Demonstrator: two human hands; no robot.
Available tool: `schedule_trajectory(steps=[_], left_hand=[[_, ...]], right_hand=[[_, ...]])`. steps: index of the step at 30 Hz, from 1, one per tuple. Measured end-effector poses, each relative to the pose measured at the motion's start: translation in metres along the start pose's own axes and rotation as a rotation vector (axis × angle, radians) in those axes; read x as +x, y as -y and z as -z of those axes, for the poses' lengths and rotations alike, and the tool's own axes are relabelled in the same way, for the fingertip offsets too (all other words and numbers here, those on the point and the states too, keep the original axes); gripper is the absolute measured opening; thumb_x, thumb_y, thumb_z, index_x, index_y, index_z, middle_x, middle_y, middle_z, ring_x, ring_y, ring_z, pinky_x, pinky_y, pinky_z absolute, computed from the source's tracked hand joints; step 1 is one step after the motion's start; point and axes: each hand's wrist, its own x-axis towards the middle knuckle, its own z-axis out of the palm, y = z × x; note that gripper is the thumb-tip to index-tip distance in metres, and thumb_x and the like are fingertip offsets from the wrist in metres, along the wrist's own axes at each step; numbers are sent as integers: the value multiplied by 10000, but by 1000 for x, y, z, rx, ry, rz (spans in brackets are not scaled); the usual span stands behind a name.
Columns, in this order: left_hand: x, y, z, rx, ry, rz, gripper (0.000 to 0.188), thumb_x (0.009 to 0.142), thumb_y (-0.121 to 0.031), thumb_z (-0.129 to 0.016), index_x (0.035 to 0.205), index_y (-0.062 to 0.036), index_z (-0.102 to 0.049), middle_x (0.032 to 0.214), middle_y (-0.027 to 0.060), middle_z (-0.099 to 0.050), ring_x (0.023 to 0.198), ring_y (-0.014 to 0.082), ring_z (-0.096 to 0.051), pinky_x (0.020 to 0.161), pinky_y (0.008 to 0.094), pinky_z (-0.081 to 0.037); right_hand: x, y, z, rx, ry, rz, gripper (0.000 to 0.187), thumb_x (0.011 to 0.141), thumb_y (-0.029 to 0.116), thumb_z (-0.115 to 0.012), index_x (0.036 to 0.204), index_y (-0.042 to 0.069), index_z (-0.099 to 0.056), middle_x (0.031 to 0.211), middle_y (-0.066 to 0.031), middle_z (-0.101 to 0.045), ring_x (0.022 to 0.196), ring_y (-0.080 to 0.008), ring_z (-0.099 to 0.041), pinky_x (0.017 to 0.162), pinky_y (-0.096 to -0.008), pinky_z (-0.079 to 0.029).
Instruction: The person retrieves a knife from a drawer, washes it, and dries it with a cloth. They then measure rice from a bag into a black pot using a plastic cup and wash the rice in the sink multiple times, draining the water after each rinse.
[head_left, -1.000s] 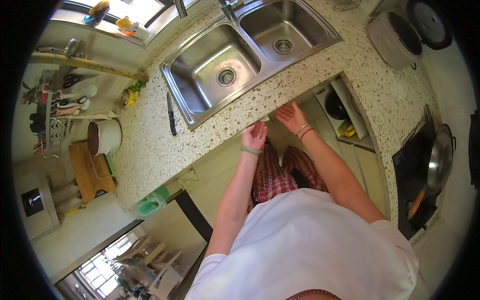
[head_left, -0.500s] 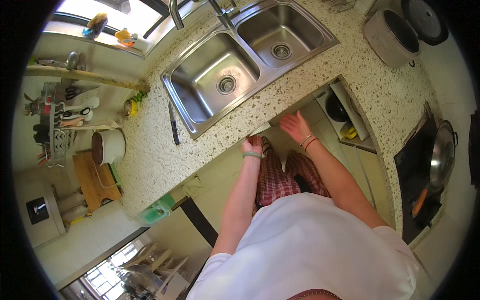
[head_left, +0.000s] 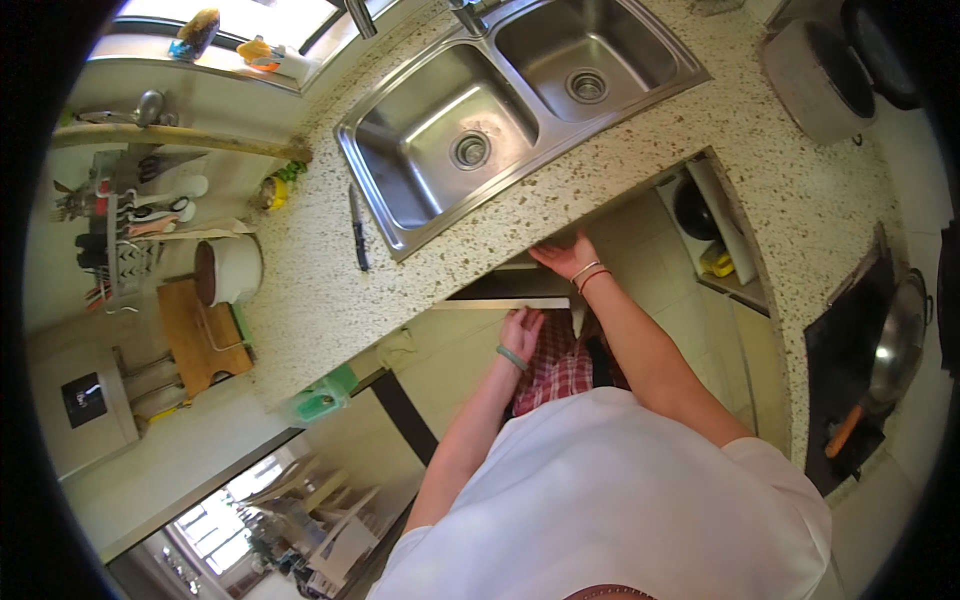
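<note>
While a flat, pale-edged panel (head_left: 500, 304) was touched along its near edge by the left hand (head_left: 521, 331), its grip indiscernible, the right hand (head_left: 566, 257) was held beyond, thumb and fingers apart.

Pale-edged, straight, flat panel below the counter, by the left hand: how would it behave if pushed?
Likely stiff: the pale-edged flat panel shows a straight edge without visible sag. Probably swings or slides rather than tips, as it juts from under the speckled cream counter; hinges or runners aren't visible. Perhaps light for its length, since the edge looks thin.
</note>
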Motion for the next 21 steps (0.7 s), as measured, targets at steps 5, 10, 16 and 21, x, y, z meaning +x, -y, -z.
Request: schedule_trajectory(steps=[5, 10, 16, 21], left_hand=[[-17, -7, 0, 121, 25, 36, 127, 946, -45, -486, 1068, -60, -518, 1066, 98, -607, 1039, 249, -583, 1009, 440, -455], [-17, -3, 9, 147, 49, 37, 139, 948, -39, -482, 1079, -59, -523, 1092, 105, -614, 1049, 247, -588, 1003, 429, -457], [-27, 2, 14, 103, 31, 7, 158, 930, -15, -494, 1080, -57, -522, 1073, 102, -621, 1022, 247, -602, 986, 426, -467], [-10, -6, 2, 37, -8, 100, 40, 903, -26, -545, 881, -44, -574, 969, 120, -651, 974, 263, -617, 958, 443, -493]], right_hand=[[45, 3, -10, 139, 60, 174, 688, 916, 588, -442, 1416, 121, -375, 1444, -139, -357, 1305, -341, -356, 1094, -553, -279], [31, 21, 8, 61, 64, 85, 538, 913, 479, -456, 1313, 120, -487, 1358, -125, -473, 1242, -327, -439, 1074, -575, -285], [-46, 54, 66, -145, -188, -218, 799, 832, 682, -496, 1302, 38, -451, 1254, -204, -488, 1117, -351, -497, 1001, -557, -337], [-81, 87, 120, -406, -184, -162, 785, 837, 697, -481, 1257, 33, -496, 1172, -187, -561, 1067, -313, -531, 886, -458, -417]])
